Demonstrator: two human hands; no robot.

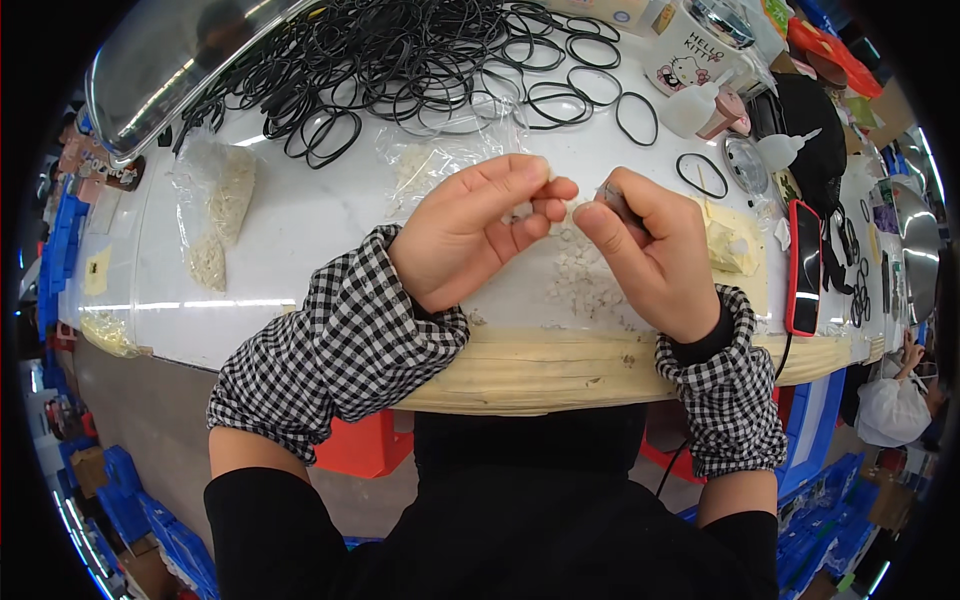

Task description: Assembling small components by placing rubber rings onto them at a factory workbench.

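Both hands meet in front of me over the table's near edge, in checked sleeve covers. My left hand is closed in a pinch, with a small whitish piece at its fingertips. Close beside it, my right hand is also closed, thumb against curled fingers. Something greyish shows at those fingers, too hidden to name. Below and between the hands lies a loose pile of small flat white pieces. Behind my left hand a clear plastic bag holds more pale pieces.
A large tangle of black rubber rings covers the table's back. To the left stands a bag of pale pieces. On the right are white squeeze bottles, a red-cased phone and a yellow pad. Yellow tape covers the front edge.
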